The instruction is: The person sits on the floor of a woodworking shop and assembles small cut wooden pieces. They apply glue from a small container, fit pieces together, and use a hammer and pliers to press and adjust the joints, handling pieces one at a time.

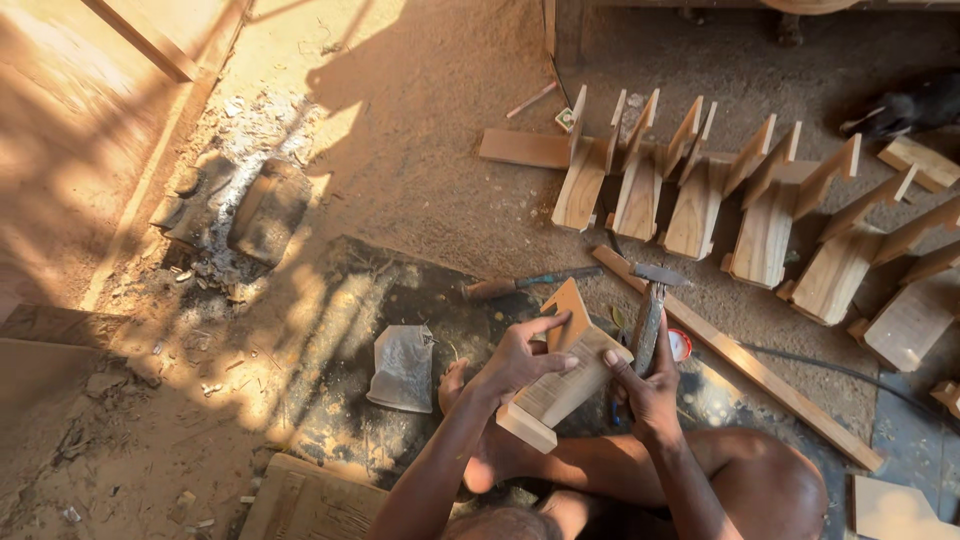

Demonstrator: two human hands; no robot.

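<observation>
Over my folded legs, my left hand (pixel 515 362) grips the wood piece (pixel 565 375), fingers wrapped across its face. Its long axis runs from near-left up to far-right, the pointed end away from me. My right hand (pixel 648 385), at its right edge, is closed on a hammer (pixel 650 310), head up. Beyond, a chisel (pixel 530 283) lies on the floor (pixel 420 180), then finished pieces (pixel 760 210) in a row.

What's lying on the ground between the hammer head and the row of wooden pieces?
A long wooden strip crosses that stretch diagonally in the head view.
</observation>
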